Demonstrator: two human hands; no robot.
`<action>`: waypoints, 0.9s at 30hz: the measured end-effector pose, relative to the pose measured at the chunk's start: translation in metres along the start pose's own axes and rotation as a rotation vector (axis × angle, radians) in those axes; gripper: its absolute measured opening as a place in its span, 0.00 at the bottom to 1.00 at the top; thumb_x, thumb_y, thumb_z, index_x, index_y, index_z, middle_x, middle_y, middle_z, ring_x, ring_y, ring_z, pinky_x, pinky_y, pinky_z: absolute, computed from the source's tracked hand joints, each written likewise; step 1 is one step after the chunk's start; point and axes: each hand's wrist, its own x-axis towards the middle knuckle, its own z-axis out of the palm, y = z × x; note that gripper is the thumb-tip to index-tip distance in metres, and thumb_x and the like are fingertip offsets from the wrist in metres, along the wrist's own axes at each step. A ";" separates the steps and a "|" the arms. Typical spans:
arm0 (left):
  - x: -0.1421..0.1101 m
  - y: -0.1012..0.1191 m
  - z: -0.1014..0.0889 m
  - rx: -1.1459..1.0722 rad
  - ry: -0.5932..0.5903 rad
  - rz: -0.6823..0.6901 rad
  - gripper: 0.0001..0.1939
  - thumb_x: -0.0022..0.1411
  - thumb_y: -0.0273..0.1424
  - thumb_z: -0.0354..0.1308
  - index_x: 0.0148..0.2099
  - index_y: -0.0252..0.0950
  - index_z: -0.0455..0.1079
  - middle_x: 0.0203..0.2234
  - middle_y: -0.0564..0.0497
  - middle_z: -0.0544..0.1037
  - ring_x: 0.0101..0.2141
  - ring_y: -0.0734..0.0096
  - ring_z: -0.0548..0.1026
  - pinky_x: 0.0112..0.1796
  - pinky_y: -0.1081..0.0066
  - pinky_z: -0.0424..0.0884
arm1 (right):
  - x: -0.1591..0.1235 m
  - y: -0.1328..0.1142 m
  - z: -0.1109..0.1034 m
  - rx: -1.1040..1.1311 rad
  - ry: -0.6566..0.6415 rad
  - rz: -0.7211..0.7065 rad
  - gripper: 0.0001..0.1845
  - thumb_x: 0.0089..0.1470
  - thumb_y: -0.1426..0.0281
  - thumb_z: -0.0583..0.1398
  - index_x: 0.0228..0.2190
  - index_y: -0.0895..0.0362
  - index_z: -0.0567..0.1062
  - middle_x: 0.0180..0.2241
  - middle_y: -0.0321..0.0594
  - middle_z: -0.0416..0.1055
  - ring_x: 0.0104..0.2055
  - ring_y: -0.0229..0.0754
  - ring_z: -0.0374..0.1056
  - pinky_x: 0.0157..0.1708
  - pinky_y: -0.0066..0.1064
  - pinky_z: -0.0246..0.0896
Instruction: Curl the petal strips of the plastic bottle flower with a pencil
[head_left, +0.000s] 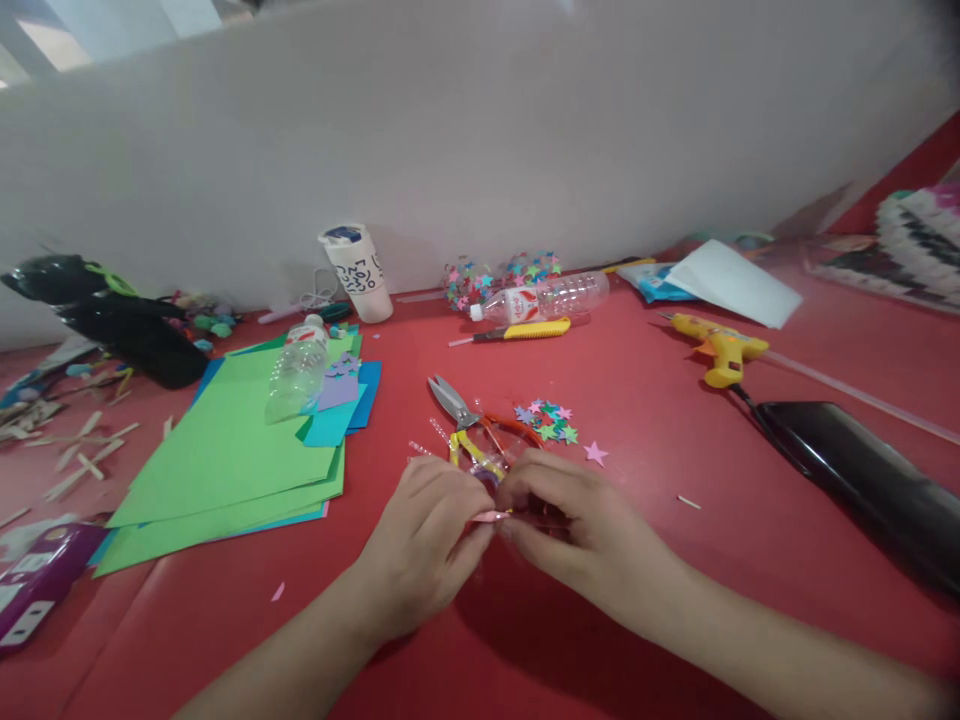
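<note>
My left hand [431,535] is closed, thumb and fingers pinched on a small pink piece [489,516], perhaps paper. My right hand [581,520] is closed too, its fingertips meeting at the right end of that piece; what they pinch is mostly hidden. Just beyond the fingers lie scissors [453,402] with grey blades pointing away and red and yellow handles, partly covered by my hands. Clear plastic strips [439,430] lie around them. Behind my right hand is a pile of coloured stars [551,420], with a single pink star [595,453] beside it.
A yellow cutter [536,330] and a plastic bottle [547,298] lie further back. Green sheets [240,440] with a cut bottle piece [298,370] are at left. A yellow glue gun [720,345] and a black case [862,480] lie right. A white tumbler [358,275] stands by the wall.
</note>
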 end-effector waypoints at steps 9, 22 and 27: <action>0.002 0.002 0.005 -0.267 -0.018 -0.435 0.08 0.50 0.26 0.57 0.36 0.39 0.65 0.30 0.52 0.73 0.32 0.70 0.70 0.33 0.70 0.67 | 0.005 0.004 -0.003 0.255 -0.002 0.191 0.05 0.46 0.78 0.58 0.23 0.57 0.69 0.22 0.30 0.61 0.24 0.32 0.58 0.22 0.22 0.51; 0.006 0.000 0.009 -0.653 0.013 -0.639 0.03 0.50 0.27 0.58 0.31 0.36 0.70 0.27 0.53 0.74 0.30 0.74 0.71 0.35 0.72 0.66 | 0.007 0.011 -0.002 0.283 -0.004 0.244 0.05 0.51 0.73 0.56 0.26 0.58 0.71 0.24 0.33 0.62 0.23 0.31 0.58 0.22 0.24 0.53; 0.005 -0.001 0.012 -0.694 0.017 -0.673 0.03 0.50 0.29 0.58 0.31 0.36 0.71 0.27 0.53 0.75 0.30 0.73 0.71 0.35 0.72 0.65 | 0.006 0.012 -0.001 0.274 0.014 0.220 0.07 0.53 0.71 0.55 0.26 0.58 0.71 0.23 0.33 0.62 0.22 0.32 0.59 0.22 0.24 0.55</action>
